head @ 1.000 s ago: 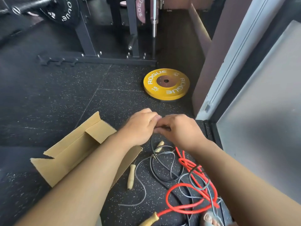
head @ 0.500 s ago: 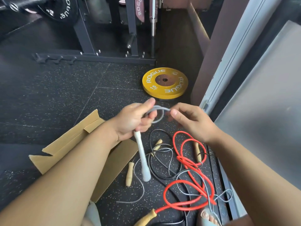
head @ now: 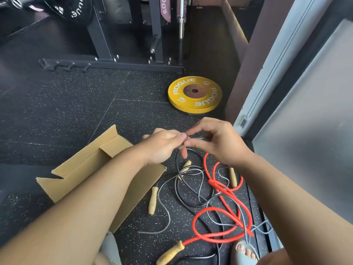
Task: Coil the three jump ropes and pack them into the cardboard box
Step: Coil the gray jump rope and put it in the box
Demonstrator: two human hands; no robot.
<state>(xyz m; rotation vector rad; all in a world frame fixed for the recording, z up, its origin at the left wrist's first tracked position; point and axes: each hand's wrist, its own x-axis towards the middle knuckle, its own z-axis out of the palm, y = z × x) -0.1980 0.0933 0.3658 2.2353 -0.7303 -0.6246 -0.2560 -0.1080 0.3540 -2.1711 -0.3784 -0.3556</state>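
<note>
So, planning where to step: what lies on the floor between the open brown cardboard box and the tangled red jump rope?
Head view: a pale wooden handle on thin grey cord, plus loops of black cord.

box [head: 122, 185]: matt cardboard | handles [head: 153, 200]: wood | floor [head: 57, 115]: speckled rubber

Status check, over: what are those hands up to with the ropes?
Left hand and right hand both pinch a grey rope. Cardboard box open, no rope seen inside. Red rope lies tangled on the floor.
</note>
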